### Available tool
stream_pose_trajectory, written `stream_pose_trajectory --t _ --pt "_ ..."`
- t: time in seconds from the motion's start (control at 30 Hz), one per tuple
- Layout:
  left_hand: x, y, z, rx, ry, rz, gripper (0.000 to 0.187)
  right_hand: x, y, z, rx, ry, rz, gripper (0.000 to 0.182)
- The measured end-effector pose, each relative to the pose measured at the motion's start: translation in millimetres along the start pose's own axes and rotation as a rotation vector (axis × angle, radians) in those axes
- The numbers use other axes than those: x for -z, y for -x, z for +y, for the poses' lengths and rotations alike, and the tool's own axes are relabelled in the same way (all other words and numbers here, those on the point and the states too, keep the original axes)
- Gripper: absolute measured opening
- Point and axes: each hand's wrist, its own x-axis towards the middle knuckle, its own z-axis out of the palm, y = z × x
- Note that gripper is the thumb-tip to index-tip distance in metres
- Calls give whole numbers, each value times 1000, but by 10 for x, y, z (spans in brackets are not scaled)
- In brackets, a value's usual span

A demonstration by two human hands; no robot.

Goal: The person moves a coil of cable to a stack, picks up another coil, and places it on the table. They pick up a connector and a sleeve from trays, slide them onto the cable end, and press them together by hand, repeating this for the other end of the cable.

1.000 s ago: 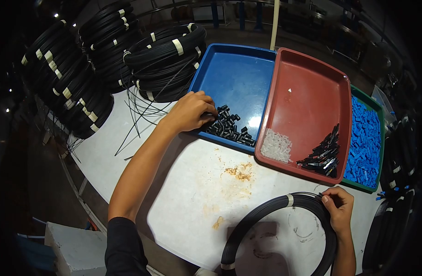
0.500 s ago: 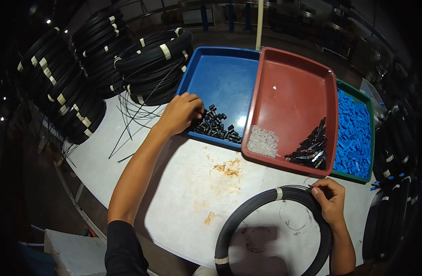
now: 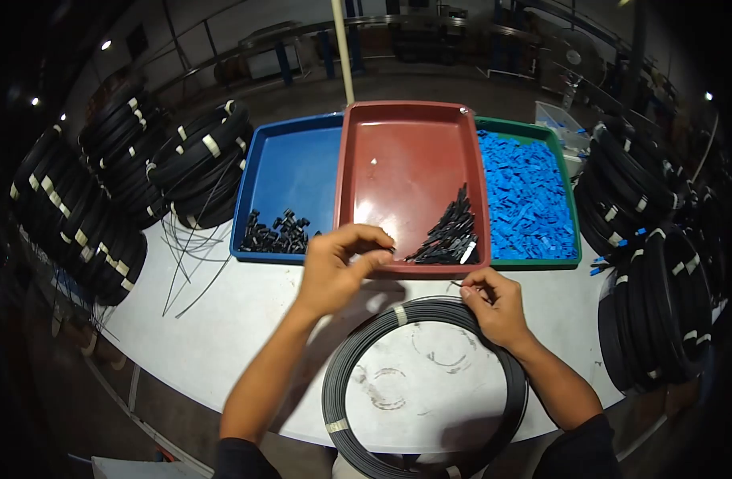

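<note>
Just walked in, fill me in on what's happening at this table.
A person works at a white table with a coil of black cable lying flat in front of them. The right hand pinches the cable's free end at the top of the coil. The left hand hovers near it at the red tray's front edge, fingers curled as if around something small; what it is cannot be made out. A blue tray of small black parts, a green tray of blue pieces, and stacked cable coils surround them.
</note>
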Motion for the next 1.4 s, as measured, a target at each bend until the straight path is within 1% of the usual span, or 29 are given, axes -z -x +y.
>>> stream_pose_trajectory --t 0.07,0.1,0.13,0.2,0.27,0.3,0.33,0.43,0.47,0.53,0.57,0.6,0.67,0.7,0.73,0.8,0.87,0.93,1.03,1.1,1.13,1.33,1.4 --pt "-250 -10 20 -70 -8 -44 21 1 -3 -47 51 5 19 6" --pt "-347 -9 -5 -18 59 -46 21 0 2 -42 65 22 30 7" --pt "-418 -4 -11 -19 63 -70 21 9 -4 -28 80 44 43 8" --pt "-545 21 -26 61 111 -37 20 20 4 -34 102 47 60 10" --pt "-653 45 -75 42 122 9 18 43 23 -26 5 -90 11 9" --pt "-655 74 -78 72 54 -16 17 46 22 -19 14 -168 7 9" --pt "-637 99 -76 105 -19 -40 16 71 9 21 7 -170 16 9" --pt "-622 175 -35 160 24 -37 14 58 -7 90 -35 -305 -4 8" --pt "-622 200 -59 165 27 -44 14 49 10 58 -41 -304 1 8" --pt "-615 213 -155 -15 69 -53 15 57 16 -60 85 -98 -19 8" --pt "-596 216 -192 -73 56 -66 17 59 25 -77 159 -19 -30 7" --pt "-592 222 -206 -70 62 -62 17 66 26 -99 154 -15 -35 7" --pt "-565 252 -228 -64 81 -82 17 66 28 -140 293 106 -66 8" --pt "-554 262 -252 -49 64 -87 17 65 29 -155 279 126 -75 8" --pt "-557 281 -233 18 59 -89 17 63 36 -167 264 129 -82 8" --pt "-546 296 -236 31 -80 -118 17 71 24 -185 330 152 -87 7" --pt "-561 306 -234 34 -121 -122 17 109 40 -259 299 129 -84 6" --pt "-592 290 -214 -41 -92 -74 15 145 32 -291 277 115 -82 6" --pt "-595 294 -196 -62 -127 -102 14 174 51 -281 277 146 -62 5" --pt "-605 297 -185 -86 -132 -109 14 152 59 -249 343 147 -66 5" --pt "-605 297 -180 -113 -142 -118 14 143 71 -250 340 145 -67 5" --pt "-597 295 -182 -118 -125 -116 13 108 119 -230 362 137 -83 6" --pt "-600 296 -196 -122 -130 -106 13 105 103 -222 399 135 -66 5"
